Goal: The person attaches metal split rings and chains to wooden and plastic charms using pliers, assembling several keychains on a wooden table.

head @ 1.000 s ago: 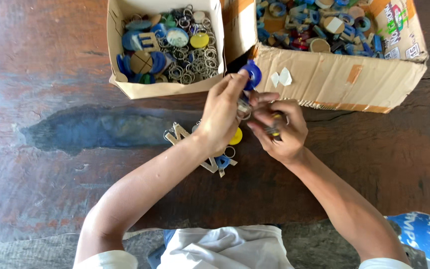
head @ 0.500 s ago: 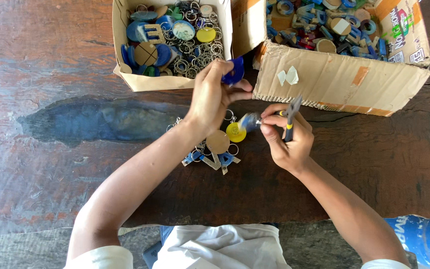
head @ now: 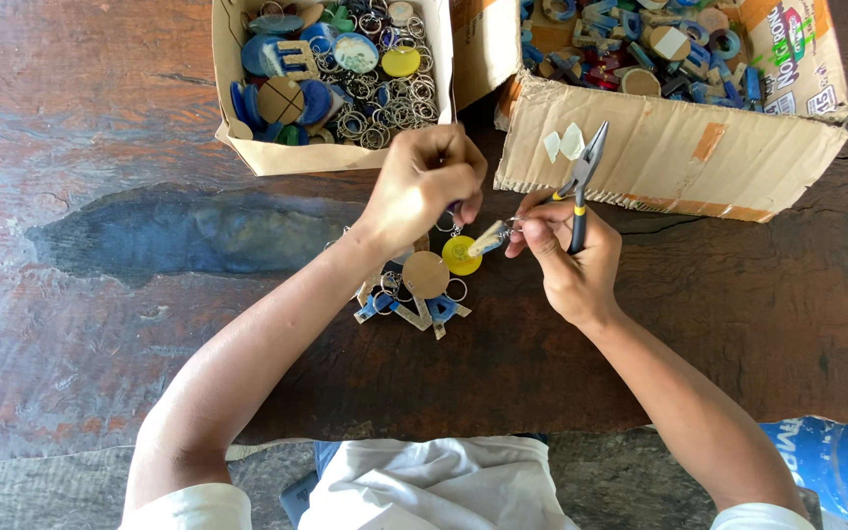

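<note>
Above the dark wooden table [head: 100, 324], near its middle, both hands met over a small heap of finished keychains [head: 414, 299] — a round tan disc, a yellow disc [head: 460, 257] and several blue and pale pieces on metal rings. Left hand [head: 422, 186]: curled knuckles-up, its fingertips closed on something small and dark beneath them, probably a ring, though the fingers hid it and the exact grasp could not be told. Right hand [head: 566, 257]: clenched round the black-and-yellow handles of a pair of pliers [head: 581, 186], whose tip pointed away from the person toward the larger cardboard box [head: 679, 157], while the thumb and forefinger of the same hand pinched a short pale tag [head: 491, 238] with a bit of chain, just beside the yellow disc. Behind the hands stood a smaller open box [head: 331, 157] holding loose split rings together with blue, yellow and tan shapes; the larger box held mixed coloured pieces. By appearance, the step in hand was the joining of a ring to the pale tag — the pliers being parked in the palm, not applied. A next move would call for the ring's gap to be presented to the tag's hole, and for the pliers' tip to be swung round to the joint
</note>
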